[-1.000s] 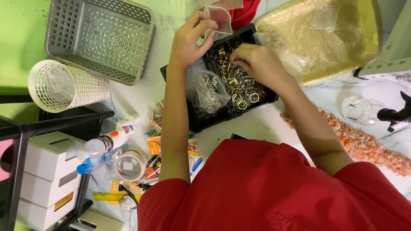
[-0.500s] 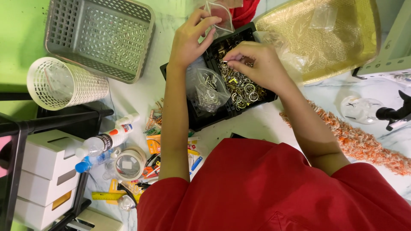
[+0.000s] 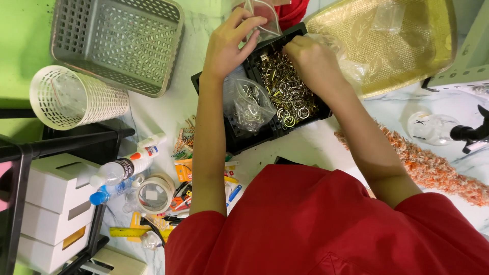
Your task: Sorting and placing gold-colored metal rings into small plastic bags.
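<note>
Over the black tray (image 3: pixel 239 140), two hands sort metal rings (image 3: pixel 285 91).
Left hand (image 3: pixel 226 46) pinches a small clear bag (image 3: pixel 262 18); right hand (image 3: pixel 313 61) is clenched among the rings.

A pale marbled table (image 3: pixel 310 147) carries a black tray (image 3: pixel 239 140) of metal rings. Left of the tray sit a grey basket (image 3: pixel 114 43) and white holder (image 3: pixel 76 97); right, a gold basket (image 3: pixel 402 46).
</note>
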